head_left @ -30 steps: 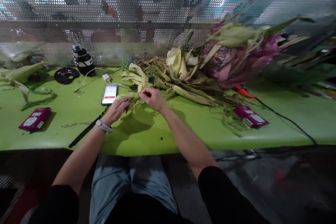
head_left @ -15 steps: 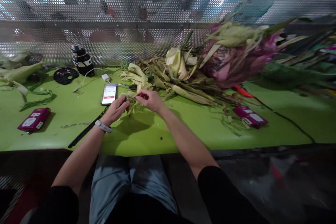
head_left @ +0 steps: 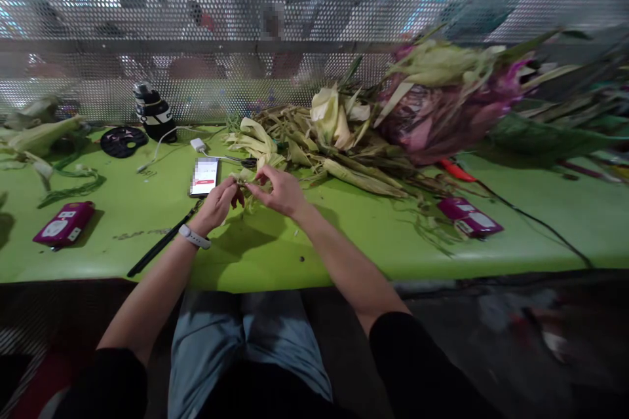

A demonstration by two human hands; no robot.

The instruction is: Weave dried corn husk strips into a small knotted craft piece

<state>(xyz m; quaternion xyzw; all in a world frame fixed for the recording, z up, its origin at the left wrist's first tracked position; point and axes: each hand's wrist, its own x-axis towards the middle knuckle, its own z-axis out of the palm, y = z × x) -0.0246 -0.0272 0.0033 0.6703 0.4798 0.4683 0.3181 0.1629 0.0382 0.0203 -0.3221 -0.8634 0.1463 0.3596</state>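
My left hand (head_left: 220,200), with a white watch on the wrist, is closed around one end of a pale corn husk bundle (head_left: 249,178) just above the green table (head_left: 122,222). My right hand (head_left: 279,188) pinches the same husk bundle from the right, fingers curled. The two hands are almost touching. A big heap of corn husks (head_left: 314,137) lies right behind them.
A phone (head_left: 205,176) with a lit screen lies left of my hands, cabled to a white charger (head_left: 198,144). Magenta packets (head_left: 65,221) (head_left: 469,217), a black strap (head_left: 160,243), a black bottle (head_left: 154,112), a dark disc (head_left: 124,141), purple-green plants (head_left: 442,98) and a perforated metal screen (head_left: 196,26) surround them.
Both hands stayed on the husk bundle; the right hand's fingers shifted slightly left and closer to the left hand, working the husk.
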